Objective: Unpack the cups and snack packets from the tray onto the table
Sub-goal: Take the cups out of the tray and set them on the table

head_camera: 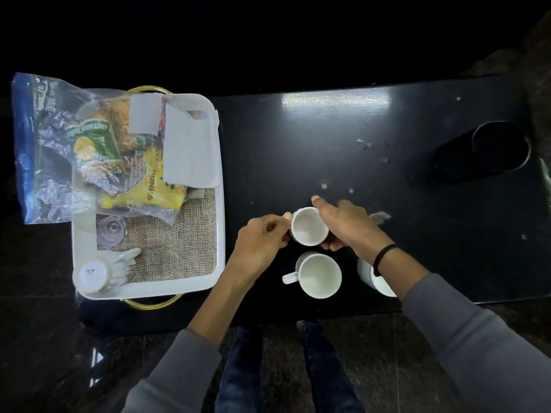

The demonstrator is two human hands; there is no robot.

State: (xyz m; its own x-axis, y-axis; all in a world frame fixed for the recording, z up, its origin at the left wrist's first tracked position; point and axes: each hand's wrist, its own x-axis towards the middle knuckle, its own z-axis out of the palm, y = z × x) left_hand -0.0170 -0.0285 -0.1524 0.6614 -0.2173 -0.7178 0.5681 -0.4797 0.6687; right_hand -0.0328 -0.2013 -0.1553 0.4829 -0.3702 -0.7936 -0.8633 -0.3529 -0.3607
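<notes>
I had both hands on one small white cup (309,226), out on the dark counter (417,204) to the right of the tray (220,234). My left hand (262,239) was curled nearly closed, fingertips pinching at the cup's left side where its handle would be, though the handle itself was hidden. My right hand (347,223) was half open and cupped round the cup's right side, the thumb reaching past its far rim. Whether the cup already sat on the counter or was just above it I could not tell. Just in front of it, nearer me, a second cup (320,275) stood upright with its handle to the left, and a third cup (374,280) showed partly under my right wrist, so three cups seemed to be out. By my reckoning roughly half the job remained: one cup (98,271) lay on its side in the tray's near left corner, and the snack packets (140,162) were piled at the far end, with a clear zip bag (44,144) spilling over the left edge. All of that was well apart from my hands.
</notes>
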